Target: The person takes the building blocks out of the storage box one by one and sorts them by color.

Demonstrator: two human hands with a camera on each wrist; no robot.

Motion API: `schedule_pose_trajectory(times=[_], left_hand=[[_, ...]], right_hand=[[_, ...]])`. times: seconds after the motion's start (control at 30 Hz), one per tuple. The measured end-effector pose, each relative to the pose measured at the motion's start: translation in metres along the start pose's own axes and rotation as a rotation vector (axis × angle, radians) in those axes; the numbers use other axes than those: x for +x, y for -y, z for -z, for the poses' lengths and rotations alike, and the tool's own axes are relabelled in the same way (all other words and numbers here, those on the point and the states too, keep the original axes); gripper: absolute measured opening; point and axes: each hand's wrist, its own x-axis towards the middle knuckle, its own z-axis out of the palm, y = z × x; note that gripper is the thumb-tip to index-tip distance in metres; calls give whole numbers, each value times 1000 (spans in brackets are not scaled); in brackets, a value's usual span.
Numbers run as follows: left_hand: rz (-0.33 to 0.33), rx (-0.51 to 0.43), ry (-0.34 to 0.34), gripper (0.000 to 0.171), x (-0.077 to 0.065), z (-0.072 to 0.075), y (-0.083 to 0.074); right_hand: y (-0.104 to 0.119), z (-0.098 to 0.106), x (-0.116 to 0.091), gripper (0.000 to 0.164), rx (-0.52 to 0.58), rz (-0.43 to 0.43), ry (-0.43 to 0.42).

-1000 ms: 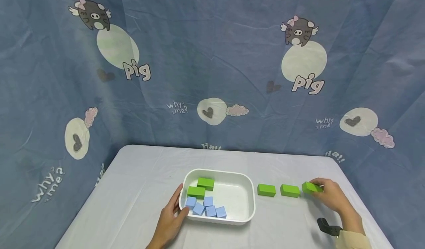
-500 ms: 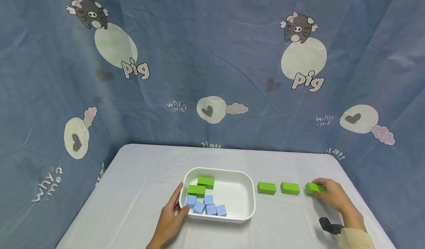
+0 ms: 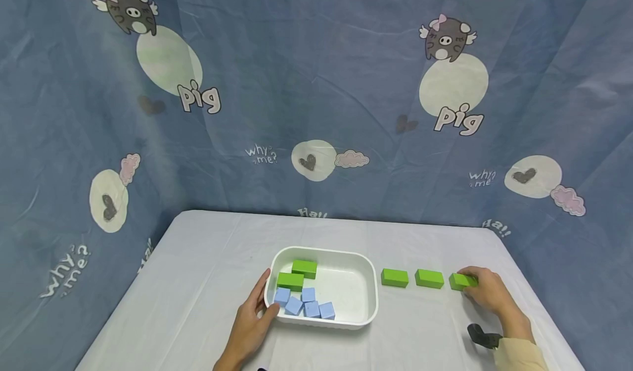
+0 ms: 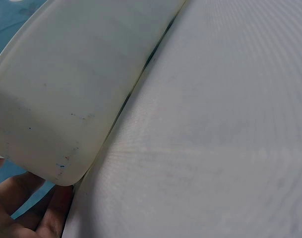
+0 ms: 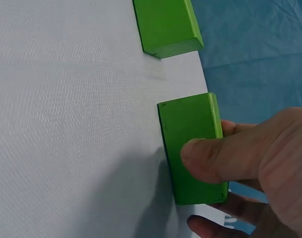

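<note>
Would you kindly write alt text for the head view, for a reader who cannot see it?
A person's right hand pinches a green block to the right of two others on a white table. The left hand grips a white tray containing two green blocks and five blue cubes; behind hangs blue pig-print fabric.

The tray (image 3: 346, 291) looks like smooth plastic, the blocks (image 5: 188, 121) smooth and faintly glossy, the tabletop (image 3: 212, 272) finely textured, the backdrop (image 3: 316, 101) creased cloth.
</note>
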Motion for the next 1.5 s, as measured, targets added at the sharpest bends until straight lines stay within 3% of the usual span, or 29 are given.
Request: schedule_pose_trajectory(times=[0.17,0.4,0.67,0.87,1.07,1.5], left_hand=[[9,9,-5,75,0,2,0],[22,13,-10,75,-1,2,0],[37,1,3,75,0,-1,1],[28,11,-7,76,0,0,2],[17,-2,-2,76,-1,0,3],[16,-18,-1,77,-1,1,3]], right_hand=[[6,5,-1,48,23,-28,24],[22,12,-3,50,37,56,-57],[62,12,3,49,45,54,-104],[100,-2,15,48,74,110,-90],[132,-17,26,45,99,218,-119],[203,-51,44,37,167,360,-174]])
